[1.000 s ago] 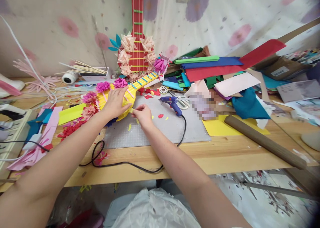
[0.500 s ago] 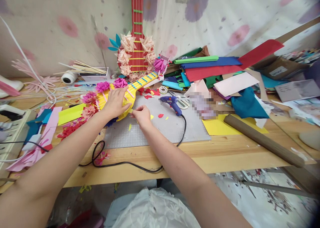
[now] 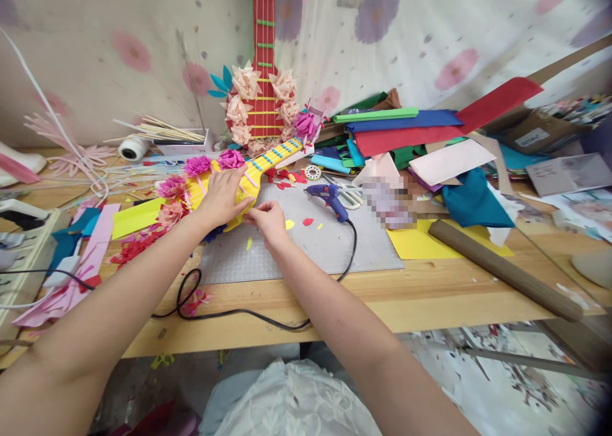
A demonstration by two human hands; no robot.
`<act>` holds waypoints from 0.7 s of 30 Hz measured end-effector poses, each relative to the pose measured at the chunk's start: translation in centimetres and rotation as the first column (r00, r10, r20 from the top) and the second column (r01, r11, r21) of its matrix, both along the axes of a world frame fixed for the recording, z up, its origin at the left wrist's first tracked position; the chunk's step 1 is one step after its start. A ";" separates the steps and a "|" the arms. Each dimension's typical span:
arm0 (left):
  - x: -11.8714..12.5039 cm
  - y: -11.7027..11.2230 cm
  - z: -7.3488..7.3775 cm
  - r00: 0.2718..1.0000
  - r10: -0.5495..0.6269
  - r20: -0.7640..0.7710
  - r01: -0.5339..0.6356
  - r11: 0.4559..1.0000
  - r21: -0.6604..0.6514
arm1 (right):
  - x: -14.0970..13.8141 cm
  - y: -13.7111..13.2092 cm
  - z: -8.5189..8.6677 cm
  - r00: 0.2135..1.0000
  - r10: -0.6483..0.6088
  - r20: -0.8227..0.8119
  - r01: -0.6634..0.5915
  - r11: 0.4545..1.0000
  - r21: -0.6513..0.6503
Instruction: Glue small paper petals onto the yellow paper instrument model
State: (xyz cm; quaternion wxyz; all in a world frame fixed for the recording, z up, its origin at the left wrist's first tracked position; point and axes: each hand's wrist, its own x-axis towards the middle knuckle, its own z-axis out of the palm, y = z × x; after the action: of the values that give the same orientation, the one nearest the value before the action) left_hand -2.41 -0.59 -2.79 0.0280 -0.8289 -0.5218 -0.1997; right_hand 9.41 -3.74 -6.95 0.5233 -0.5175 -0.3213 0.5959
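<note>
From where I stand, the person's right hand (image 3: 268, 222) has thumb and fingertips pinched together at the near edge of a yellow paper guitar (image 3: 255, 184); I can't tell whether anything thin is caught between them. Just off at ten o'clock, the left hand (image 3: 220, 197) lies flat over the guitar's body, fingers stretched out, thumb apart, covering it without gripping round it. The guitar rests partly on a grey mat (image 3: 306, 257), its neck pointing between one and two o'clock, with magenta flowers (image 3: 197, 166) along its far side. Taking clock bearings from the right hand, a blue glue gun (image 3: 329, 199) lies between two and three, a yellow sheet (image 3: 415, 245) at three, a red guitar (image 3: 264, 114) stands upright at twelve, and wooden sticks (image 3: 165, 132) lie between ten and eleven.
</note>
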 end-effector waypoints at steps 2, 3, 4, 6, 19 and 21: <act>0.0 -0.1 0.2 1.000 0.007 0.008 -0.007 1.000 0.000 | 0.3 -0.2 0.4 0.998 -0.005 -0.067 0.003 1.000 -0.017; -0.1 -0.1 0.3 1.000 0.013 0.015 -0.013 1.000 0.004 | 0.5 -0.3 0.6 0.995 -0.009 -0.097 0.006 1.000 -0.029; -0.2 -0.1 0.5 0.999 0.023 0.024 -0.024 1.000 0.011 | 0.7 -0.4 0.8 0.993 -0.012 -0.120 0.007 0.999 -0.041; -0.5 -0.2 1.0 0.998 0.051 0.045 -0.053 0.998 0.026 | 1.1 -0.5 1.1 0.990 -0.011 -0.141 0.003 0.998 -0.061; -3.2 -2.2 2.1 0.995 -0.097 -0.028 0.095 0.995 -0.040 | 4.3 -0.7 1.3 0.973 0.047 -0.227 -0.045 0.999 0.013; -3.3 -2.2 2.0 0.995 -0.092 -0.045 0.090 0.995 -0.034 | 5.6 -0.8 1.3 0.985 0.066 -0.160 -0.059 0.997 0.046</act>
State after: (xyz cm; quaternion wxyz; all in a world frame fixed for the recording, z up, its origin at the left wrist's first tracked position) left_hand -5.70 -2.81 -0.79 0.0177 -0.8566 -0.4858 -0.1730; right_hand 15.05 -4.57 -5.69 0.5392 -0.4464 -0.3062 0.6451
